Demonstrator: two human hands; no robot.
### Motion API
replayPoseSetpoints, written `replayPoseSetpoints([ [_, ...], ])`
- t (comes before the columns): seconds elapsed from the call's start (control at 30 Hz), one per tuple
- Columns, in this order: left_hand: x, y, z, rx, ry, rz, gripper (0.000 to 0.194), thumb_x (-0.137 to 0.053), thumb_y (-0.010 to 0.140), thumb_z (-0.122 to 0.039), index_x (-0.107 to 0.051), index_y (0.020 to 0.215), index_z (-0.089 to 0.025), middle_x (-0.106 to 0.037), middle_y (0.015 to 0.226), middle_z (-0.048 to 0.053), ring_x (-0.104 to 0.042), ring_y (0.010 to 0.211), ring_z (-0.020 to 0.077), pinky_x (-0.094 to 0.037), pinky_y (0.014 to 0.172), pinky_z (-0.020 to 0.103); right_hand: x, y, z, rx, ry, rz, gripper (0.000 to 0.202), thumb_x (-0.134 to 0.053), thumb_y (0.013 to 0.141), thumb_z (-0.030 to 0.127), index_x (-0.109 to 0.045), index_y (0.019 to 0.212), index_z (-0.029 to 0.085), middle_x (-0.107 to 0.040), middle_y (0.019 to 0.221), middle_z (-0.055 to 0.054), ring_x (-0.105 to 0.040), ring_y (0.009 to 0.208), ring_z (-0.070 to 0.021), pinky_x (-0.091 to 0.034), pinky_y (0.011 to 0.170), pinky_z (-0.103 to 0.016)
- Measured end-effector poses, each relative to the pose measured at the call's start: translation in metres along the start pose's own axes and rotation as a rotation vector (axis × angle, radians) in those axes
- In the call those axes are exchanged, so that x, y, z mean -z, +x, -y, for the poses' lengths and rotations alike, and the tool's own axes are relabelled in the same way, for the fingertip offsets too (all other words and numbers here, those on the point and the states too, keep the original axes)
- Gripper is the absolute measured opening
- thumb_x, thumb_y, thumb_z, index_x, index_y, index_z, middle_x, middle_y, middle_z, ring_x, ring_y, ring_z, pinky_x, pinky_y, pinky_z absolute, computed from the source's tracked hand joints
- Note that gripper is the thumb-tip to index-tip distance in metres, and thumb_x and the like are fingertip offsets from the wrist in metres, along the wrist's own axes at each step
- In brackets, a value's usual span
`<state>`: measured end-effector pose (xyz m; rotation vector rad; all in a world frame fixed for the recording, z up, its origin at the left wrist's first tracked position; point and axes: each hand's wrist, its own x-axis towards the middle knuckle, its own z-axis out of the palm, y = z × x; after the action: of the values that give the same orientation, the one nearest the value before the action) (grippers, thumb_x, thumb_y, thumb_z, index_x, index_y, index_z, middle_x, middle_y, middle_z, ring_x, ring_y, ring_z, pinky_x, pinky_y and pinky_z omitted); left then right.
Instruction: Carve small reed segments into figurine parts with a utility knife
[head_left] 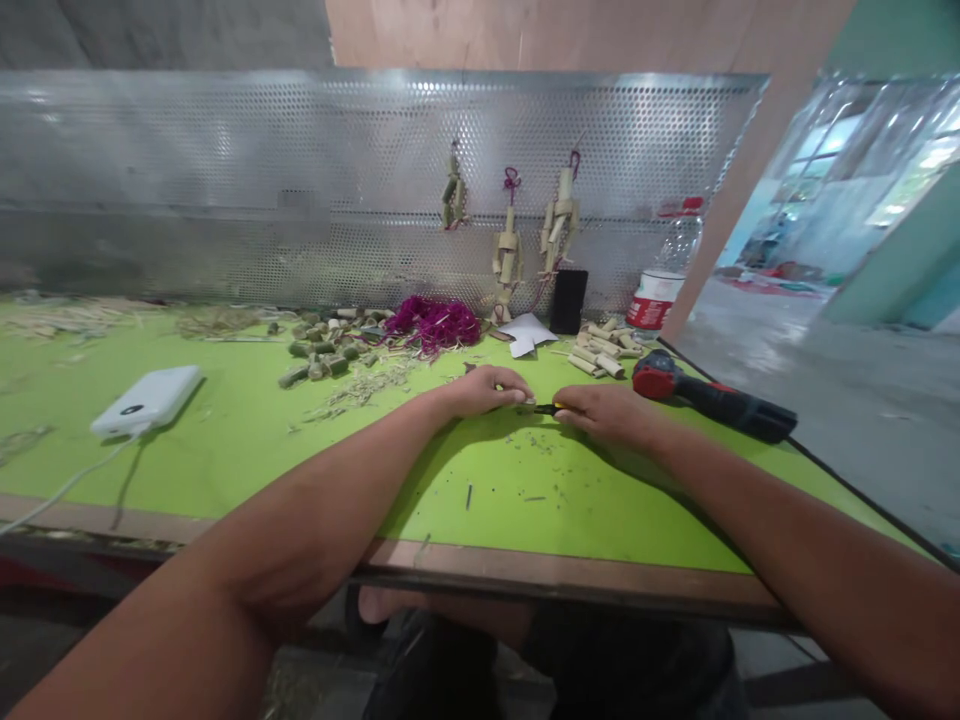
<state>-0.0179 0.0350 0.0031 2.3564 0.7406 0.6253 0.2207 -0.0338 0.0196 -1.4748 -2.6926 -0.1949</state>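
Note:
My left hand (491, 390) rests low over the green tabletop (300, 490), its fingers pinched on a small pale piece (529, 402) too small to make out clearly. Facing it from the right, my right hand (604, 412) is closed around a black tool with a bit of yellow (548, 409). The tool's thin tip points left and meets the small piece between the hands. Small dark crumbs and a few short slivers (469, 497) lie on the green surface below my hands.
Behind my hands are green stem pieces (319, 358), purple string (435, 325), cut tubes (600, 350) and a black upright block (568, 301). A power tool (712, 398) lies right, near a bottle (656, 295). A white power bank (148, 400) sits left. Stick figures (508, 258) hang behind.

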Motion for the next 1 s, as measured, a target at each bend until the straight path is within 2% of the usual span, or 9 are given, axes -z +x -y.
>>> replayPoseSetpoints([
  [0.1,-0.001,0.002,0.004,0.041,0.021,0.035,0.027,-0.056,0.085,-0.036,-0.071,0.103,-0.022,-0.07,0.107,0.004,-0.062,0.097,0.0157,-0.045,0.091,0.03,-0.005,0.001,0.005,0.008,-0.054,-0.081,0.034,-0.043,0.094,0.037,-0.063,0.118,0.026,-0.071,0.103,-0.007,-0.062,0.079,-0.0195,-0.036,0.061,-0.027],
  [0.23,-0.001,0.005,0.009,0.038,0.022,0.013,0.027,-0.057,0.085,-0.036,-0.072,0.101,-0.02,-0.071,0.101,0.005,-0.063,0.092,0.0149,-0.046,0.086,0.028,-0.011,0.0,0.005,0.052,-0.108,-0.18,0.036,-0.043,0.094,0.036,-0.063,0.122,0.026,-0.071,0.099,-0.007,-0.062,0.08,-0.0199,-0.036,0.061,-0.028],
  [0.43,0.0,0.006,0.013,0.069,-0.011,0.033,0.029,-0.058,0.083,-0.039,-0.072,0.099,-0.019,-0.072,0.1,0.005,-0.063,0.087,0.0138,-0.047,0.082,0.026,-0.016,-0.005,0.007,0.107,-0.151,-0.24,0.037,-0.042,0.095,0.027,-0.058,0.128,0.026,-0.07,0.098,-0.007,-0.06,0.078,-0.0175,-0.032,0.057,-0.026],
  [0.57,0.0,0.007,0.015,0.142,-0.061,0.029,0.034,-0.061,0.08,-0.044,-0.072,0.099,-0.018,-0.072,0.097,0.005,-0.064,0.083,0.014,-0.048,0.077,0.025,-0.021,-0.008,0.012,0.163,-0.251,-0.279,0.042,-0.042,0.093,0.016,-0.055,0.131,0.027,-0.069,0.1,-0.006,-0.057,0.077,-0.0166,-0.03,0.056,-0.026],
  [0.67,-0.001,0.009,0.015,0.144,-0.068,0.019,0.034,-0.062,0.079,-0.043,-0.073,0.098,-0.017,-0.073,0.097,0.006,-0.064,0.083,0.0141,-0.048,0.077,0.025,-0.022,-0.011,0.013,0.205,-0.326,-0.317,0.041,-0.041,0.093,0.013,-0.057,0.13,0.024,-0.069,0.101,-0.007,-0.055,0.078,-0.0168,-0.031,0.058,-0.026],
  [0.83,-0.001,0.01,0.016,0.147,-0.061,0.021,0.031,-0.064,0.078,-0.04,-0.073,0.097,-0.018,-0.073,0.096,0.006,-0.064,0.082,0.0143,-0.048,0.077,0.026,-0.024,-0.012,0.009,0.199,-0.305,-0.333,0.038,-0.044,0.093,0.016,-0.059,0.127,0.024,-0.07,0.102,-0.006,-0.055,0.08,-0.017,-0.035,0.06,-0.027],
  [1.0,0.0,0.009,0.013,0.16,-0.06,0.018,0.033,-0.065,0.077,-0.041,-0.074,0.097,-0.018,-0.073,0.096,0.006,-0.064,0.082,0.0145,-0.048,0.078,0.027,-0.026,-0.007,0.009,0.15,-0.202,-0.276,0.033,-0.042,0.096,0.023,-0.065,0.119,0.026,-0.07,0.105,-0.004,-0.059,0.085,-0.0165,-0.038,0.062,-0.025],
])
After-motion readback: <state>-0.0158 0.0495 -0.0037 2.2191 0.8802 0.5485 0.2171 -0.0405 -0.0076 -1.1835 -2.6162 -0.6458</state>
